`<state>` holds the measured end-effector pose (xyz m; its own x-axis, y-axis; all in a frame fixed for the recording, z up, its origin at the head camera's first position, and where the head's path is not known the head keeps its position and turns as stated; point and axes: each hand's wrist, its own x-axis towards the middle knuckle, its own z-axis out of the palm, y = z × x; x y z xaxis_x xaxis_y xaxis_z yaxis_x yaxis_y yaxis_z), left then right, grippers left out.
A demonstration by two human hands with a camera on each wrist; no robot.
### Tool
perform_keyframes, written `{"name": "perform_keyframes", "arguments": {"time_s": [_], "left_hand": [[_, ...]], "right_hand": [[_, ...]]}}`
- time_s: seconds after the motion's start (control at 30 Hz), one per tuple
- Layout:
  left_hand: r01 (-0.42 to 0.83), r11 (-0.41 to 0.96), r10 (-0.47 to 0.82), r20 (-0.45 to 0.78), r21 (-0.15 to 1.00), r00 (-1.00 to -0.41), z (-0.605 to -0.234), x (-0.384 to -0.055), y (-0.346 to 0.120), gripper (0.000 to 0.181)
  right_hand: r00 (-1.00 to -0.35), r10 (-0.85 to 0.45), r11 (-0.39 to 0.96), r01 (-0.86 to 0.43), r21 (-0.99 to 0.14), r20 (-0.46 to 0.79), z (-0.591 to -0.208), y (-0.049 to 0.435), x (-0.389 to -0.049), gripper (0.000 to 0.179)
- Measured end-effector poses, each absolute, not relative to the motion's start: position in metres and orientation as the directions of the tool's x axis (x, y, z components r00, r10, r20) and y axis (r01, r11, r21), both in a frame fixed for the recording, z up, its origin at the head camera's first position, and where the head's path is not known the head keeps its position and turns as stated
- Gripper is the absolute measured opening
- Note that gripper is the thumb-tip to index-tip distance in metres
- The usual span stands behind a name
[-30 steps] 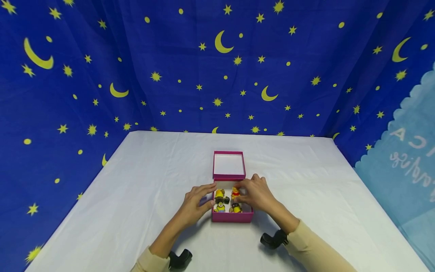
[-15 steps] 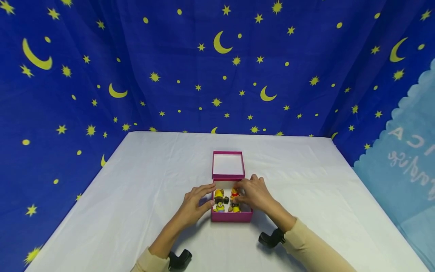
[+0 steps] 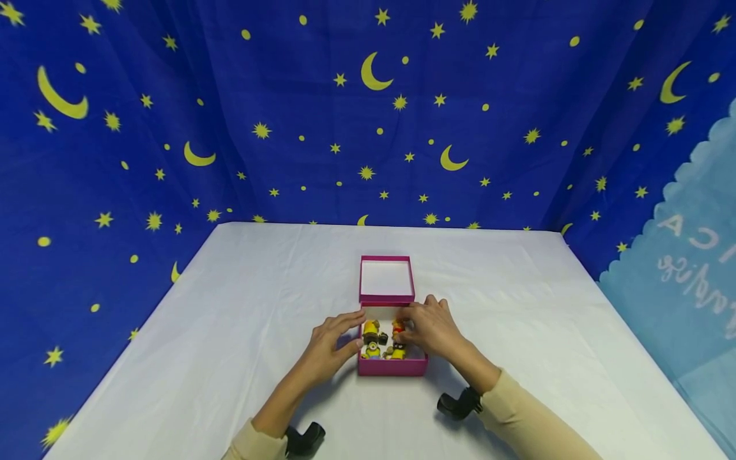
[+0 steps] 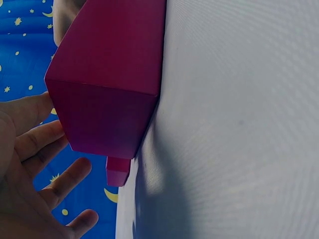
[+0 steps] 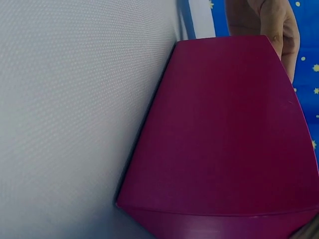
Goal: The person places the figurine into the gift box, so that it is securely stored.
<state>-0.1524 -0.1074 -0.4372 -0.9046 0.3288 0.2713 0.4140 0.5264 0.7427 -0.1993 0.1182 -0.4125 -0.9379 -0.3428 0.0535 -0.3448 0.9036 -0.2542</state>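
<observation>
A magenta box (image 3: 393, 367) stands open on the table, with small toy figures lying inside. At its far right is a red-and-yellow bear figure (image 3: 397, 327), partly covered by my right hand (image 3: 434, 327), whose thumb and fingers pinch it. Nearest to that hand's thumb is a yellow figure with a dark top (image 3: 398, 352). On the left side lie a yellow figure with a dark base (image 3: 371, 329) and a one-eyed yellow minion (image 3: 373, 351). My left hand (image 3: 330, 342) touches the box's left rim with extended fingers, also seen spread in the left wrist view.
The magenta lid (image 3: 387, 298) lies behind the box, white inside up. A white cloth (image 3: 276, 281) covers the table. Blue star-and-moon curtains (image 3: 322, 115) rise at the back and sides. Black wrist-camera mounts (image 3: 459, 404) hang at both wrists.
The dark-topped yellow figure has shifted and turned slightly in the box. The bear figure tilts a little under my right fingers. My left hand has stayed put.
</observation>
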Motion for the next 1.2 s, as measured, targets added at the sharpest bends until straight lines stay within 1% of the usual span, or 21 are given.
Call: {"name": "perform_keyframes", "arguments": {"time_s": [0.33, 0.5, 0.6, 0.7, 0.83, 1.03, 1.2], "left_hand": [[0.405, 0.515, 0.324, 0.266, 0.756, -0.908, -0.435, -0.151, -0.107, 0.043], [0.416, 0.518, 0.322, 0.280, 0.747, -0.904, -0.434, -0.153, -0.107, 0.043], [0.428, 0.516, 0.311, 0.304, 0.742, -0.901, -0.431, -0.155, -0.107, 0.044], [0.440, 0.515, 0.289, 0.335, 0.735, -0.897, -0.427, -0.158, -0.108, 0.044], [0.452, 0.521, 0.263, 0.367, 0.724, -0.892, -0.422, -0.163, -0.109, 0.043], [0.415, 0.545, 0.244, 0.336, 0.728, -0.910, -0.417, -0.170, -0.110, 0.044], [0.373, 0.549, 0.218, 0.302, 0.748, -0.928, -0.416, -0.182, -0.114, 0.044]], "right_hand": [[-0.940, -0.333, 0.904, -0.341, -0.257, 0.073, -0.412, 0.121, -0.199, 0.040], [-0.935, -0.341, 0.890, -0.356, -0.287, 0.102, -0.410, 0.125, -0.198, 0.041], [-0.929, -0.348, 0.871, -0.370, -0.323, 0.126, -0.406, 0.128, -0.198, 0.038], [-0.929, -0.338, 0.847, -0.369, -0.384, 0.147, -0.401, 0.132, -0.197, 0.035], [-0.929, -0.328, 0.816, -0.370, -0.445, 0.171, -0.393, 0.139, -0.197, 0.035], [-0.915, -0.332, 0.762, -0.404, -0.506, 0.229, -0.387, 0.150, -0.203, 0.039], [-0.919, -0.276, 0.720, -0.392, -0.572, 0.282, -0.388, 0.160, -0.213, 0.039]]}}
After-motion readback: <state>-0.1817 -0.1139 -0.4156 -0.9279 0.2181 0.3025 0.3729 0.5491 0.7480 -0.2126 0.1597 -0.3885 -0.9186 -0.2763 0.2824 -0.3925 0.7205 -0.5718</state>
